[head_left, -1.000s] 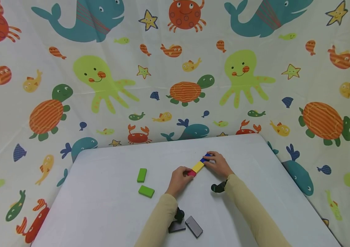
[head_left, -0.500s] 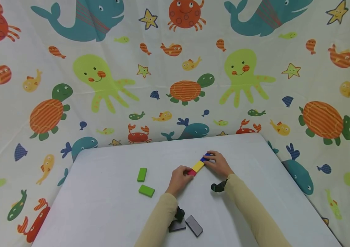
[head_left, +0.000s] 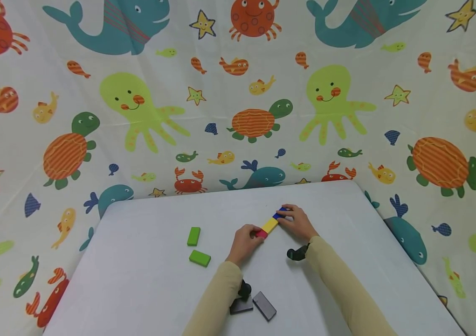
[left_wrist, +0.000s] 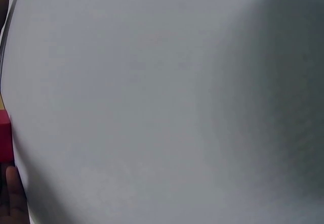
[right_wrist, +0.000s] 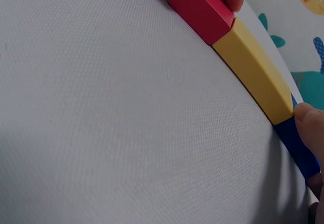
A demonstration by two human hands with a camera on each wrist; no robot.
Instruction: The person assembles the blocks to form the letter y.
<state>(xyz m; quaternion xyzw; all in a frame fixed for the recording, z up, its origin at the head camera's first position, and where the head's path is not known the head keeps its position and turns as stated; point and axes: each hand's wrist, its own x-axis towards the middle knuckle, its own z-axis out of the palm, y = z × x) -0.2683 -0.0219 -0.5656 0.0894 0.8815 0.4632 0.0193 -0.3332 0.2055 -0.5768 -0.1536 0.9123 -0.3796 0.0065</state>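
Observation:
A red block (head_left: 261, 234), a yellow block (head_left: 270, 226) and a blue block (head_left: 278, 215) lie end to end in a slanting row on the white table. My left hand (head_left: 244, 243) grips the red block between thumb and fingers at the near end. At the far end, my right hand (head_left: 300, 224) pinches the blue block, partly covering it. The right wrist view shows the yellow block (right_wrist: 255, 72) touching both neighbours, the red one set at a slight angle to it. Only part of the red block (left_wrist: 5, 137) and some left-hand fingers (left_wrist: 16, 193) appear in the left wrist view.
Two green blocks (head_left: 194, 236) lie apart from each other, left of my left hand. Near my left forearm are two grey blocks (head_left: 265, 305), one partly hidden by the black wrist camera (head_left: 244, 289). A patterned sea-animal curtain (head_left: 221, 140) hangs behind the table (head_left: 145, 252).

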